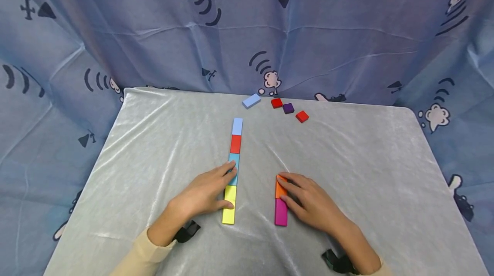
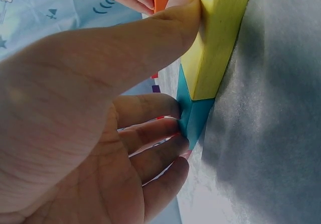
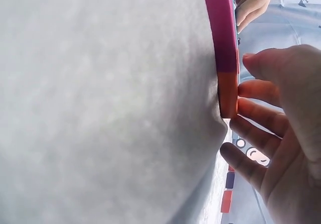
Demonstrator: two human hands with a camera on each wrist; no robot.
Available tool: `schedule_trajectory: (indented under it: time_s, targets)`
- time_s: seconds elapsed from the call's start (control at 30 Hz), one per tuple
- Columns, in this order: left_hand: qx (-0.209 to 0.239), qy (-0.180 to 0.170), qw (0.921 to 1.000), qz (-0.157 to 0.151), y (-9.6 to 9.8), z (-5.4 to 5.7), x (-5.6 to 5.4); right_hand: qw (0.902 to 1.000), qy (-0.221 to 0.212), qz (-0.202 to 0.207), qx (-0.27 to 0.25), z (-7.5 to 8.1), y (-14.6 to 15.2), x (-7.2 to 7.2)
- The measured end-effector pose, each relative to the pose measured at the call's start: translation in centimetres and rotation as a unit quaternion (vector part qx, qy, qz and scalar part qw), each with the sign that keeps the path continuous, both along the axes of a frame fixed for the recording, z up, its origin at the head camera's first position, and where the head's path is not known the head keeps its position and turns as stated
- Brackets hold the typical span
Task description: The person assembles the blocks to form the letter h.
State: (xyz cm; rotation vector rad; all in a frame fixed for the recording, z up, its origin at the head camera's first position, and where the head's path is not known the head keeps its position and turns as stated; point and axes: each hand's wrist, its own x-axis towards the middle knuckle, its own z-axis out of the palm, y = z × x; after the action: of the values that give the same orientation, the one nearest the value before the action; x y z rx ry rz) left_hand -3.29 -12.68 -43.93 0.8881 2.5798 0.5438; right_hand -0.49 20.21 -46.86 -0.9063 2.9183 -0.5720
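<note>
A straight column of flat blocks runs away from me: a yellow block (image 1: 229, 214) nearest, then a teal block (image 1: 234, 157), a red block (image 1: 236, 144) and a light blue block (image 1: 237, 126). My left hand (image 1: 200, 192) rests over its near half, thumb on the yellow block and relaxed fingers along the teal one. To the right, an orange block (image 1: 281, 191) lies end to end with a magenta block (image 1: 281, 215). My right hand (image 1: 314, 203) touches the orange block with its loosely spread fingers; in the right wrist view its thumb lies beside the pair.
Near the table's back edge lie a loose light blue block (image 1: 251, 101), two small red blocks (image 1: 276, 103) and a small purple block (image 1: 288, 108). Pale cloth covers the table (image 1: 366, 160), and a blue patterned curtain (image 1: 328, 31) hangs behind and at both sides.
</note>
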Motion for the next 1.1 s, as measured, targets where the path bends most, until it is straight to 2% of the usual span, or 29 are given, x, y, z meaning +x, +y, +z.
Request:
schedule_trajectory:
  time_s: [0.3,0.53,0.77,1.1]
  targets:
    - [0.0,0.0,1.0,0.002,0.0,0.0,0.0,0.9998,0.017,0.006,0.001,-0.1,0.2,0.1]
    - [0.003,0.006,1.0,0.001,-0.1,0.0,0.0,1.0,0.007,0.003,0.0,0.1,0.4,0.4]
    - [0.005,-0.001,1.0,0.003,0.0,0.0,0.0,0.9995,0.019,0.024,-0.005,0.2,0.5,1.0]
    - [-0.001,-0.001,1.0,0.004,-0.1,0.0,0.0,0.9995,0.003,0.027,-0.018,-0.2,0.6,1.1]
